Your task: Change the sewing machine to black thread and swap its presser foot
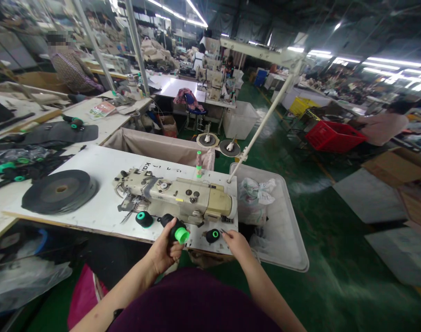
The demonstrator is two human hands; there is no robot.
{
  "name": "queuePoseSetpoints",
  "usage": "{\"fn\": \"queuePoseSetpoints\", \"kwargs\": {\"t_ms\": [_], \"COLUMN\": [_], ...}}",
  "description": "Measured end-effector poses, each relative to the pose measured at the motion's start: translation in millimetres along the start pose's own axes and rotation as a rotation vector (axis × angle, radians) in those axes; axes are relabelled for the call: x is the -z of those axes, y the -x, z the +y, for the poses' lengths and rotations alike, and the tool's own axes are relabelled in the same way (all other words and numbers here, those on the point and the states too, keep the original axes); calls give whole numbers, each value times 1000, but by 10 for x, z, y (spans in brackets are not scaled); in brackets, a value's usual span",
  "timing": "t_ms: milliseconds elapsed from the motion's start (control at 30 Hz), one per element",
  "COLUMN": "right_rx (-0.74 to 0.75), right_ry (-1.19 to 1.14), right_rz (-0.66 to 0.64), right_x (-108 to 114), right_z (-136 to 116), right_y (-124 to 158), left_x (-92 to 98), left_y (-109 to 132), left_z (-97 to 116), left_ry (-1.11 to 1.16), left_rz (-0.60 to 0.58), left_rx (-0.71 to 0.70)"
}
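My left hand (168,246) is wrapped round a black thread cone (169,222) whose bright green base points toward me, just above the table's front edge. My right hand (234,243) is closed in a pinch at the table's right front corner. A small dark tip shows at its fingers, too small to name. Right beside those fingers lies a black thread spool (212,236) with a green ring at its core. Another black thread spool (144,219) with a green end rests left of the held cone. Behind both hands is a cream sewing machine (182,198).
A large roll of dark tape (60,191) lies on the white table (103,159) at left. A green cone with pinkish thread (198,164) stands behind the machine. A thread stand pole (262,124) rises at the right corner, beside a white bin (289,216) holding plastic bags.
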State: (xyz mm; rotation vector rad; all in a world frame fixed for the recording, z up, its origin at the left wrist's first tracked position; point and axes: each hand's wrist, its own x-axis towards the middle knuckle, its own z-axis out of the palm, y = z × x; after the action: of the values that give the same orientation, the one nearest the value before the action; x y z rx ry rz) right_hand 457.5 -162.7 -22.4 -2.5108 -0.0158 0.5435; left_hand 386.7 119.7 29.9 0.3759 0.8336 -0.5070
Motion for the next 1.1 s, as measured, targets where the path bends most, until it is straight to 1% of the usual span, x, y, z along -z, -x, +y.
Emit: {"fn": "queuePoseSetpoints", "kwargs": {"t_ms": [133,233,300,433,500,533,600,733,833,933,1033,1100], "right_rx": [5,77,172,395,457,465,457,454,448,453,472,486], "right_ry": [-31,-92,-152,-313,-366,-370,-342,-252,-158,-63,44,93], "right_rz": [26,-2,-51,-189,-237,-250,-267,-294,-288,-285,-250,-226], "right_x": [53,98,136,218,244,250,246,219,230,267,300,310], "right_z": [-130,-294,-469,-925,-1130,-1211,-1322,-1416,-1493,-1610,-1706,-1726], "right_y": [18,65,123,224,235,228,197,123,111,141,179,194], "left_x": [-47,-39,-26,-43,-65,-73,-73,-17,18,15,-8,-21], "left_y": [-2,-21,-47,-90,-98,-101,-113,-162,-189,-188,-187,-204], "left_z": [0,-9,-26,-64,-71,-70,-63,-43,-27,-14,-9,-15], "left_ry": [-11,-18,-39,-62,-62,-63,-63,-67,-79,-90,-116,-145], "left_rz": [15,33,55,107,110,107,103,102,94,87,86,91], "left_rx": [-7,-9,-11,-24,-23,-19,-10,13,19,-4,-14,-12]}}
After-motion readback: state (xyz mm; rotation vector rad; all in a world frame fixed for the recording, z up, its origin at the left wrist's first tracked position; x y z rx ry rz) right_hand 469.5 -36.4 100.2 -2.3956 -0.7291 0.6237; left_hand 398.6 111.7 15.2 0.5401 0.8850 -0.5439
